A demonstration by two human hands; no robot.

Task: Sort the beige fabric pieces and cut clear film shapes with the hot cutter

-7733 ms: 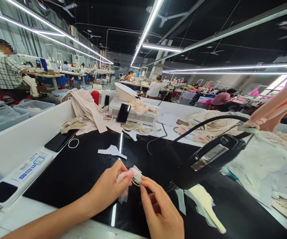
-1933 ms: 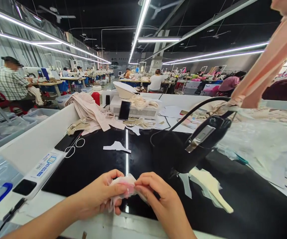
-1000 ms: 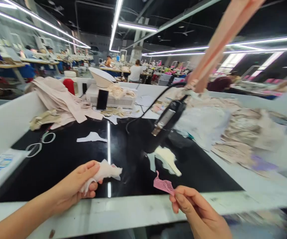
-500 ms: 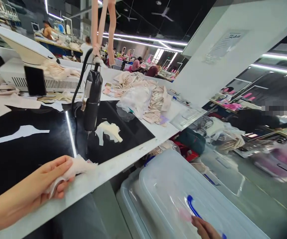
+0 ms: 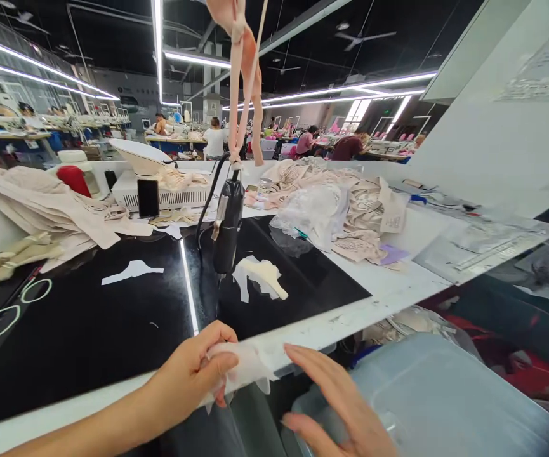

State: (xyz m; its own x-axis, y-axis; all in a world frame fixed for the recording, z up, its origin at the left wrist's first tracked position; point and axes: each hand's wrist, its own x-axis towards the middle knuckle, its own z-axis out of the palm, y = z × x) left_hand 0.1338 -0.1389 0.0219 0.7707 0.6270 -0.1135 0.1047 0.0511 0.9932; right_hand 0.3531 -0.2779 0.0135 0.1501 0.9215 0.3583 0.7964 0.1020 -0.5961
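Over the table's front edge, my left hand (image 5: 202,368) is closed around a thin whitish piece of fabric (image 5: 250,365), which pokes out to the right of the thumb. My right hand (image 5: 336,406) is just to the right, thumb and fingers apart, holding nothing. Beyond them a black handheld cutting tool (image 5: 229,228) hangs by knotted pink straps (image 5: 238,95) above the black work surface (image 5: 88,343). Pale cut fabric pieces (image 5: 262,278) lie to the right of the tool. A flat white cut piece (image 5: 132,271) lies to its left.
Scissors with white handles (image 5: 36,290) lie at the left, below stacked beige fabric (image 5: 59,203). A heap of beige fabric (image 5: 369,209) and a clear plastic bag (image 5: 315,206) fill the back right. A plastic bin (image 5: 445,393) stands below the table at right.
My right hand has come up from the bin's blue handle to beside the fabric in my left hand. The view has swung leftward and levelled.
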